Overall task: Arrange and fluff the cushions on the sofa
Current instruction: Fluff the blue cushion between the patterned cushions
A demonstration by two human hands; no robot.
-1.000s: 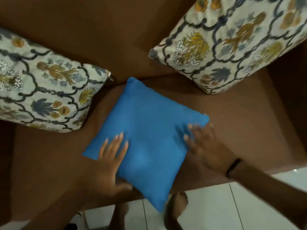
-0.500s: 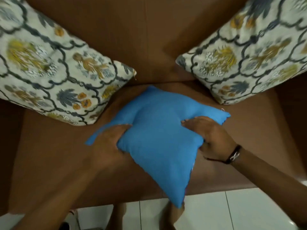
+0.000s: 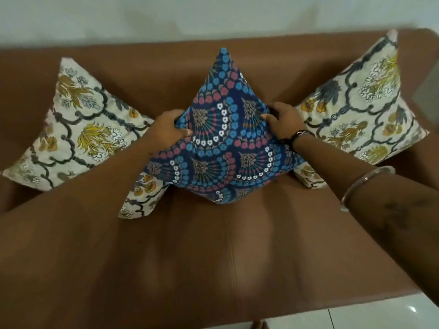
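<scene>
A dark blue cushion [image 3: 223, 143] with a blue, pink and white flower pattern stands on one corner against the backrest in the middle of the brown sofa [image 3: 213, 257]. My left hand [image 3: 169, 129] grips its left corner and my right hand [image 3: 283, 121] grips its right corner. A cream floral cushion [image 3: 80, 129] leans at the left, its lower corner poking out under my left arm. A matching cream floral cushion [image 3: 361, 103] leans at the right, partly behind the blue one.
A pale wall [image 3: 213, 15] rises behind the backrest. White floor tiles [image 3: 356, 317] show at the bottom right, in front of the seat's edge. The front of the seat holds nothing.
The cushion lay flat with its plain blue side up while my hands pressed and squeezed it. Now it stands on a corner with the patterned side facing me, and the view is higher.
</scene>
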